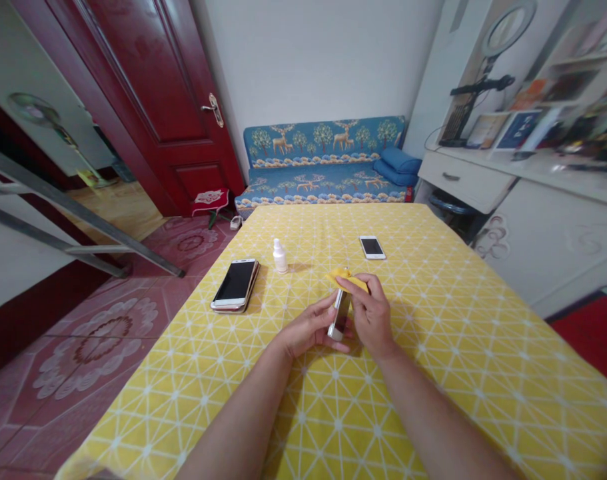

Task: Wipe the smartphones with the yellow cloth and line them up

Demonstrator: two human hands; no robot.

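Note:
Tilted on its edge above the table, a white-framed smartphone [340, 315] is gripped by my left hand [313, 327], with the fingers wrapped round its lower part. My right hand [374, 313] pinches a yellow cloth [344, 275] against the phone's upper end. Beyond my hands, to the left, stands a small white bottle [280, 257] with a narrow cap. Further left lies a stack of phones [236, 285], the top one white with a dark screen. A smaller white phone [372, 247] lies flat past my right hand.
A yellow cloth with white lines covers the table [333, 427]. Behind it is a blue patterned sofa [323, 160]. A white cabinet [468, 180] with a ring light [508, 30] stands right. At left are a metal ladder [78, 220], a red door [153, 87] and a small stool [211, 202].

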